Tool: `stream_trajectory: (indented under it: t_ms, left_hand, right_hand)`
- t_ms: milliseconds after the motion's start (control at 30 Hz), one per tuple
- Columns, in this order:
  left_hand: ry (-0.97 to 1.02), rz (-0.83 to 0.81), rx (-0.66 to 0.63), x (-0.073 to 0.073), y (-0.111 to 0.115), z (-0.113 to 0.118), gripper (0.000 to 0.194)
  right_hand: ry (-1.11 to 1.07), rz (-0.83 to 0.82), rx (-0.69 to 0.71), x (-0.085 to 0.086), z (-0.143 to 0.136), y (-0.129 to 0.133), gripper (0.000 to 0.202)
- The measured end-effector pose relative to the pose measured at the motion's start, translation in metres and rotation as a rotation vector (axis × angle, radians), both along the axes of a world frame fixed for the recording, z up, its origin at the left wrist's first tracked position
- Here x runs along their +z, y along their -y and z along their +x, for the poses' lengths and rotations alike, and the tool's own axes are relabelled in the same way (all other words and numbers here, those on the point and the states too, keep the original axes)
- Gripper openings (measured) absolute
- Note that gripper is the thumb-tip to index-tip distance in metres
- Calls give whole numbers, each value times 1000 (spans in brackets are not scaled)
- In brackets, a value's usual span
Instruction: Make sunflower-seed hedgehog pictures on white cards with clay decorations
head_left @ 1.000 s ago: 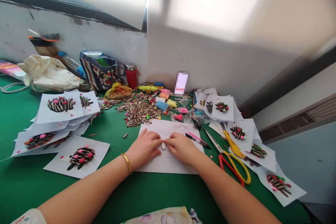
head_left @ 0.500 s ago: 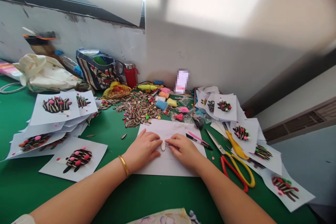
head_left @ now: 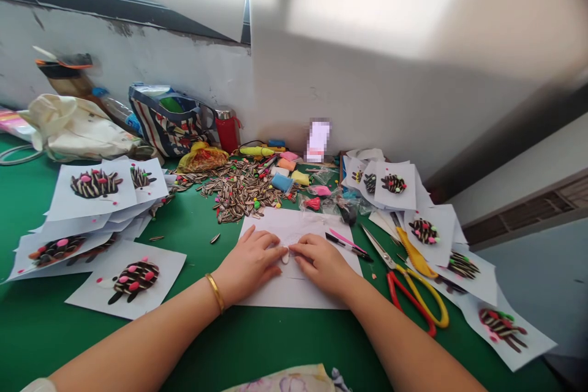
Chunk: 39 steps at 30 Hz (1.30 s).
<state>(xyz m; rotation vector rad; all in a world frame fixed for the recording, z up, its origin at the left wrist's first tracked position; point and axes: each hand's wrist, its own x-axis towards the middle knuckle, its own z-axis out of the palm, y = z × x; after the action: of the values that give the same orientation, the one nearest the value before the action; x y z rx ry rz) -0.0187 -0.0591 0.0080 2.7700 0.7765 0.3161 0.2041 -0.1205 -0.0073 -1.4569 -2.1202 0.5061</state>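
Note:
A white sheet of paper (head_left: 275, 291) lies on the green table in front of me. On it sits a small white piece of clay (head_left: 285, 257), between my two hands. My left hand (head_left: 252, 260), with a gold bracelet at the wrist, rests on the sheet with its fingers apart, the index fingertip touching the white piece. From the other side, my right hand (head_left: 324, 263) touches the piece with its index fingertip, the thumb lower down. A black pen (head_left: 346, 246) and a pink pen lie on the sheet's right part.
Scissors (head_left: 407, 285) and a yellow cutter (head_left: 413, 251) lie to the right. Seeds (head_left: 243, 190) and coloured clay packs (head_left: 282, 182) are heaped behind the sheet. Decorated cards (head_left: 138, 278) lie at both sides. Bags (head_left: 169, 119) and a red flask (head_left: 227, 130) stand by the wall.
My left index fingertip has shifted slightly right, onto the top of the white piece. My right hand has barely moved. The camera view has shifted slightly.

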Motion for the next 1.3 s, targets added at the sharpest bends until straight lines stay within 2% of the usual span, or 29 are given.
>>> stream_trajectory:
  t_ms: [433, 833, 1300]
  left_hand:
    - [21, -13, 2, -1, -1, 0, 38]
    - [24, -29, -4, -4, -4, 0, 45]
    - [43, -36, 6, -6, -5, 1, 44]
  right_hand:
    - [-13, -12, 11, 0, 0, -1, 30]
    - [-43, -3, -6, -3, 0, -1, 30]
    - [43, -11, -14, 0, -5, 2, 34]
